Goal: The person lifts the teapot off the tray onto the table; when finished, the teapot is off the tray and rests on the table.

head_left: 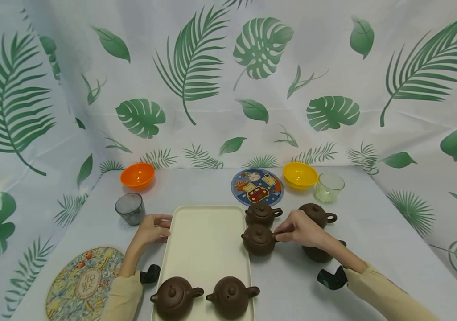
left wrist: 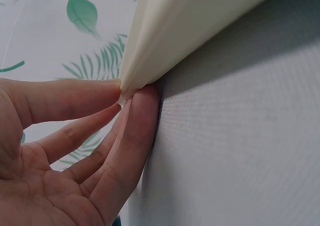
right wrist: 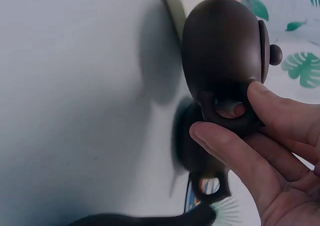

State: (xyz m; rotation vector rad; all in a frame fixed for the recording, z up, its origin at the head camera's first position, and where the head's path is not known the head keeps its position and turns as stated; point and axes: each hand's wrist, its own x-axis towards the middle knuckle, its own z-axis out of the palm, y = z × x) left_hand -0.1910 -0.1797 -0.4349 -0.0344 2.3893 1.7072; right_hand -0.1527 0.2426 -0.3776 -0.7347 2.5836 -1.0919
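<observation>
My right hand (head_left: 303, 228) pinches the loop handle of a dark brown teapot (head_left: 259, 240) between thumb and fingers. That teapot hangs at the right edge of a cream tray (head_left: 206, 247), and the right wrist view shows its shadow apart from it on the table. At the tray's left edge, my left hand (head_left: 153, 229) pinches the rim (left wrist: 137, 68). Two matching teapots stand on the near end of the tray, one at left (head_left: 173, 298) and one at right (head_left: 232, 297). Just behind the held teapot stands another (head_left: 259, 215), on the table.
Two more teapots, one farther (head_left: 315, 215) and one nearer (head_left: 317, 253), sit beyond my right hand, partly hidden. An orange bowl (head_left: 137, 176), grey glass (head_left: 130, 208), blue round mat (head_left: 257, 186), yellow bowl (head_left: 300, 175) and clear glass (head_left: 329, 187) stand farther back. A patterned round mat (head_left: 88, 283) lies left.
</observation>
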